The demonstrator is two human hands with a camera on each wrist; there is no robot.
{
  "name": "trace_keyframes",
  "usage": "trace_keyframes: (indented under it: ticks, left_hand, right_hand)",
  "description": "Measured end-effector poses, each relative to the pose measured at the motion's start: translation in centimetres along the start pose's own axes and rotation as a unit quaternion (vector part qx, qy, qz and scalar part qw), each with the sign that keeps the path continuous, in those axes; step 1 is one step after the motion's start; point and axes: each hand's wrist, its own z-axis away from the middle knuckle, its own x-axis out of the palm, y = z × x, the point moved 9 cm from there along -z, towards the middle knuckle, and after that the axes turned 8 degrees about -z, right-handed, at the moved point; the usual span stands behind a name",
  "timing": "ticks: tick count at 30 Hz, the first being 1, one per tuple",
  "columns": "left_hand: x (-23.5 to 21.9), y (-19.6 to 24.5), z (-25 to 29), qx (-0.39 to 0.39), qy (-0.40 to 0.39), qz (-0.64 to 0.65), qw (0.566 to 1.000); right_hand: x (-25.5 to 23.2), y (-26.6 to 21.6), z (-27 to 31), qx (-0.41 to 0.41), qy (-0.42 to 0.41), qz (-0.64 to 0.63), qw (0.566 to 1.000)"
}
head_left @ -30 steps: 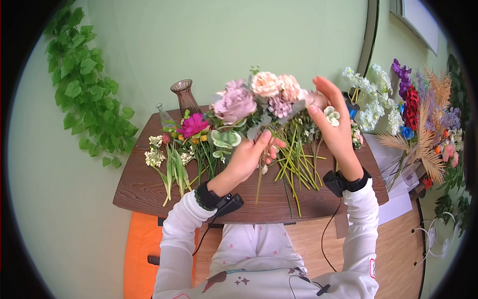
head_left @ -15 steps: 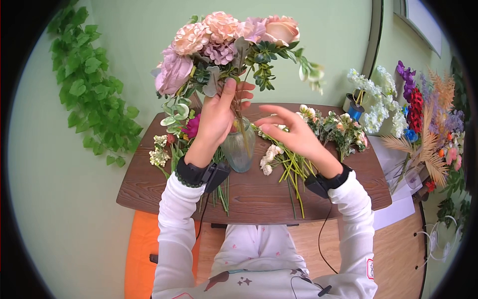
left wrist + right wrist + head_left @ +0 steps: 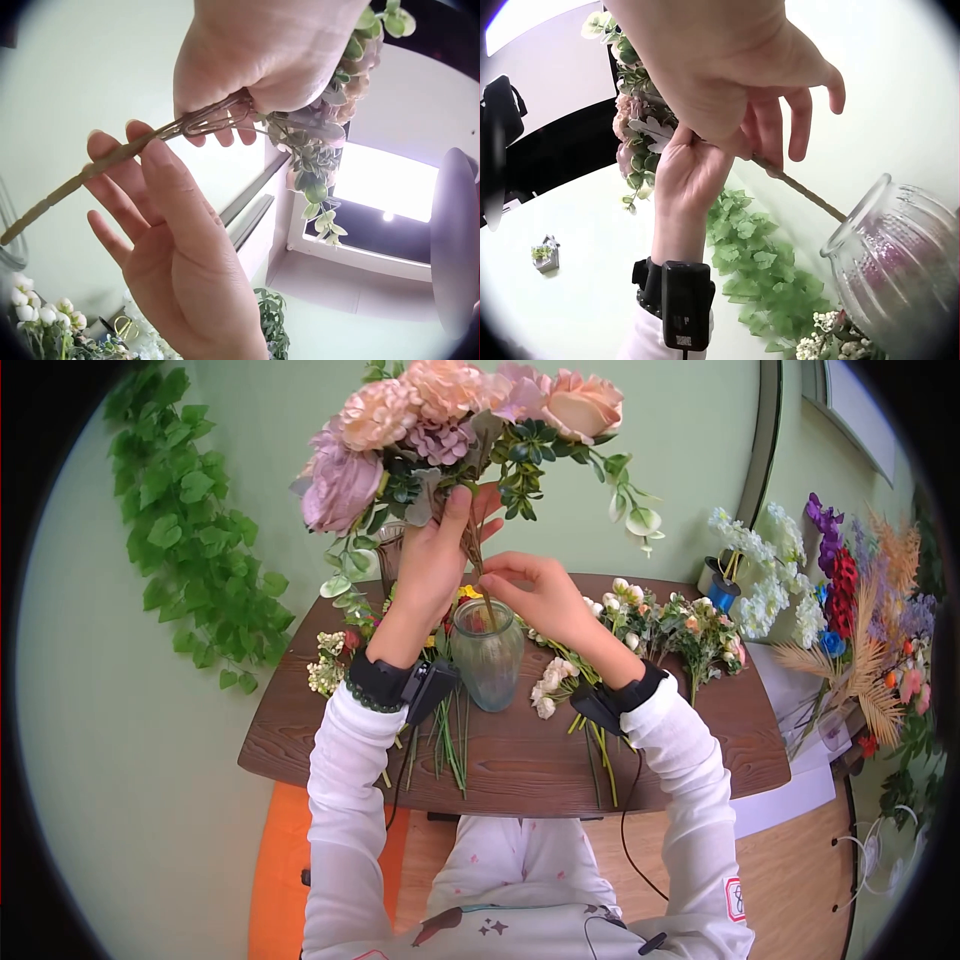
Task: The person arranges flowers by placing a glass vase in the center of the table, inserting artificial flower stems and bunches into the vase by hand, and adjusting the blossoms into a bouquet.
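A bouquet of peach and mauve artificial flowers (image 3: 385, 415) with green sprigs is raised above the table in the head view. My left hand (image 3: 432, 565) grips its gathered stems just below the blooms. Lower down, my right hand (image 3: 548, 598) pinches the same stems between thumb and fingers, as the left wrist view shows with the brown wrapped stem (image 3: 75, 182). Beneath stands a ribbed clear glass vase (image 3: 487, 672). In the right wrist view the stem's lower end (image 3: 817, 199) reaches the vase's mouth.
On the dark wooden table (image 3: 520, 775), white flowers (image 3: 550, 682) and more small blooms with green stems lie to the right. White berry sprigs (image 3: 326, 670) are at the left. A blue spool (image 3: 722, 595) stands at the back right, near tall colourful flowers (image 3: 845, 590).
My left hand has lifted the bouquet up and left from low over the table. The glass vase, formerly hidden, shows beneath it. My right hand has moved from the blooms' right side to the stems.
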Motion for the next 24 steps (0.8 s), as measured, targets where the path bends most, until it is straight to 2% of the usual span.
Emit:
trace_keyframes:
  ticks: [2,4,6,7,8,9,10,12,14,16,18,21,24]
  left_hand:
    - [-0.6,-1.0,0.0,-0.012,0.011,-0.006,1.0]
    - [-0.8,-1.6,0.0,0.007,-0.005,-0.051,0.999]
    - [-1.5,-3.0,0.0,-0.012,-0.002,-0.053,0.999]
    - [-1.9,-4.3,-0.1,-0.009,-0.023,-0.056,0.998]
    - [-1.9,-4.7,-0.1,-0.006,-0.045,-0.058,0.997]
    - [-2.3,-5.5,0.3,-0.025,-0.025,-0.052,0.998]
    - [-3.0,-6.9,0.1,-0.024,-0.024,-0.052,0.998]
    - [-5.3,-10.9,-0.3,-0.03,0.0,-0.085,0.996]
    - [-5.3,-10.7,0.6,-0.027,0.001,-0.129,0.991]
    - [-6.6,-12.0,1.1,-0.066,0.038,-0.283,0.956]
    - [-6.5,-12.3,1.7,-0.066,0.03,-0.279,0.958]
    - [-6.6,-12.9,2.2,-0.075,0.017,-0.321,0.944]
    - [-5.9,-12.7,2.7,-0.054,-0.02,-0.294,0.954]
  right_hand:
    - [0.2,1.1,-0.3,0.002,0.0,0.009,1.0]
    - [0.3,1.8,-0.6,0.004,0.002,0.018,1.0]
    - [0.3,2.6,-0.6,0.031,0.0,0.01,0.999]
    - [0.4,2.8,-0.6,0.03,-0.001,0.01,1.0]
    - [-0.2,3.1,-0.4,0.032,0.038,0.013,0.999]
    - [-0.7,3.5,-0.3,0.034,0.076,0.015,0.996]
    - [-0.6,4.1,-0.3,0.033,0.075,0.015,0.997]
    - [-1.7,5.6,-0.3,0.049,0.141,0.007,0.989]
    - [-1.7,5.0,-0.5,0.022,0.129,-0.028,0.991]
    - [-1.9,4.2,-0.5,-0.005,0.116,-0.062,0.991]
    - [-1.9,5.1,-0.2,0.095,0.105,-0.054,0.989]
    - [-1.7,5.4,0.0,0.127,0.096,-0.047,0.986]
    - [-1.7,6.7,0.3,0.16,0.098,-0.013,0.982]
